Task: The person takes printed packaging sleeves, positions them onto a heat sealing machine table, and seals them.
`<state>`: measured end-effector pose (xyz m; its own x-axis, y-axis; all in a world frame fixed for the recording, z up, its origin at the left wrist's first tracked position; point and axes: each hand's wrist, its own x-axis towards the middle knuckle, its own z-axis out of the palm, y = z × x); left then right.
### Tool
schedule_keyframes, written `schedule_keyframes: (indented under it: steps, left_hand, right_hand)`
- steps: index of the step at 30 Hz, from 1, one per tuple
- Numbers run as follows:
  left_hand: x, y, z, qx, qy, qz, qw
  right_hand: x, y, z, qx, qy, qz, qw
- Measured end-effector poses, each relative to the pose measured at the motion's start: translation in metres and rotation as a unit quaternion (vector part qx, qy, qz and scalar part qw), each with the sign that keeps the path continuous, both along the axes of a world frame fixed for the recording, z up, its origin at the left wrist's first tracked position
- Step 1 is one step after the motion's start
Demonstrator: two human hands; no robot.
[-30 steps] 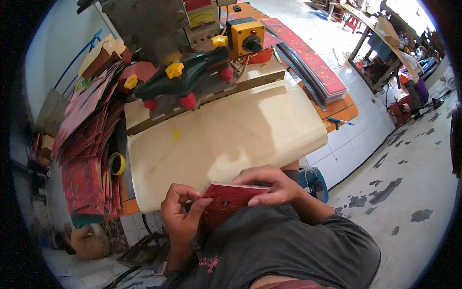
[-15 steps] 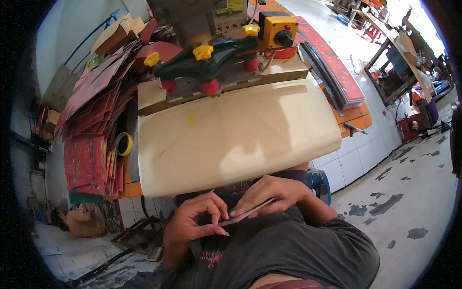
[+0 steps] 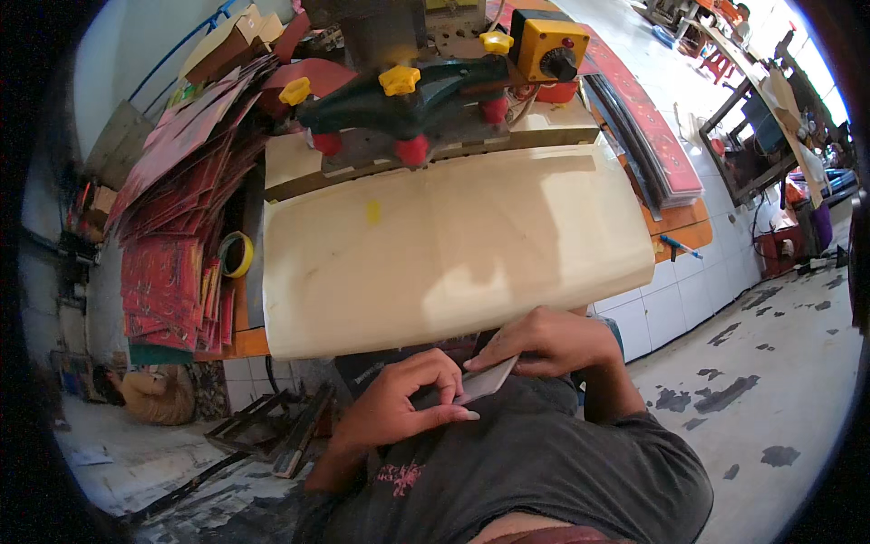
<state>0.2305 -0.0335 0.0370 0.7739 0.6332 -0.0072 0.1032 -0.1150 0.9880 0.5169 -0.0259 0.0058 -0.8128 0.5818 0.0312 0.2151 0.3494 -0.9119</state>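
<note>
In front of my dark shirt, just below the near edge of the cream-covered board (image 3: 453, 299), both hands hold a thin, flat, pale grey piece (image 3: 488, 382). My left hand (image 3: 408, 396) pinches its lower left end, thumb and fingers closed together. My right hand (image 3: 551, 343) grips the upper right part, with the fingers bent over it. The piece is tilted, and part of its flat face shows between the hands. What kind of thing it is, I cannot make out.
Beyond the board stands a press with a dark green bracket (image 3: 362, 118), yellow knobs and a yellow control box (image 3: 549, 47). Left lie stacked red printed sheets (image 3: 161, 286) and a yellow tape roll (image 3: 237, 255). A blue pen (image 3: 680, 246) lies at the right edge. Another person (image 3: 156, 396) is low at left.
Both hands have moved slightly right, and the right hand is a little higher. The pale piece has turned so that more of its flat face shows. The whole view has shifted slightly.
</note>
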Motion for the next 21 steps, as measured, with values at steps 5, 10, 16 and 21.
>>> schedule_keyframes:
  steps: [5,10,16,21]
  left_hand:
    - [0.012,-0.003,-0.011,0.002,0.059,0.001,0.998]
    - [0.014,-0.009,-0.024,-0.023,0.002,-0.018,1.000]
    - [0.008,-0.021,-0.033,-0.051,-0.061,-0.007,0.997]
    - [-0.052,-0.022,-0.025,-0.221,-0.333,0.122,0.908]
  right_hand:
    - [-0.010,-0.008,0.005,0.030,-0.068,0.009,0.997]
    - [-0.005,-0.009,0.001,-0.026,-0.044,0.025,0.998]
    - [0.000,-0.005,0.010,-0.035,-0.013,0.048,0.998]
    - [0.066,-0.003,0.014,-0.076,-0.087,-0.086,0.990]
